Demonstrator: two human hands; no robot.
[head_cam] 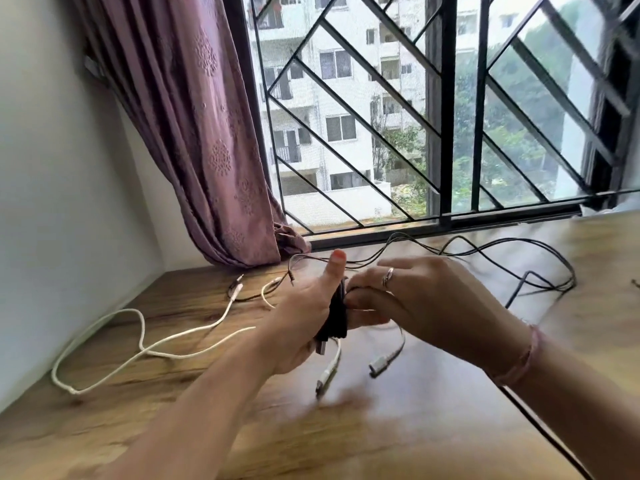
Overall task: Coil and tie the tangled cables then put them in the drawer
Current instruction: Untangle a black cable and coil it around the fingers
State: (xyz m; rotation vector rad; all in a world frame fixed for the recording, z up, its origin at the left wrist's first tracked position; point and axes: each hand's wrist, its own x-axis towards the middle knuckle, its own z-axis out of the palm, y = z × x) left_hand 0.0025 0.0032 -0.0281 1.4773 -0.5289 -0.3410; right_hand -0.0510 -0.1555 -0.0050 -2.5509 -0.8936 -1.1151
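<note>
Forearms come in from the bottom edge and meet above the wooden table [433,427], where the left hand [304,317] grips a half-wound bundle of black cable [337,315], thumb raised and fingers curled round the loops, while the right hand [415,296] pinches the same cable at the bundle's side, seemingly laying on another turn. Below the hands two white plug ends [349,368] dangle just off the surface. Left of them a white cable [138,344] sprawls loose on the table, and farther back the unwound black length [519,258] snakes along near the window grille [443,109], beside the purple curtain [194,133]. The risk, as I judge it, is snagging: the trailing black length crosses itself near the sill, so a brisk pull could tighten a knot or drag the small jack leads [249,289] along, and the loops could spring open if the left grip eases. Motion blur smears the right fingers (exactly where they meet the cable is unclear), the bundle hides how many turns are made, and no drawer or tie is in view.
</note>
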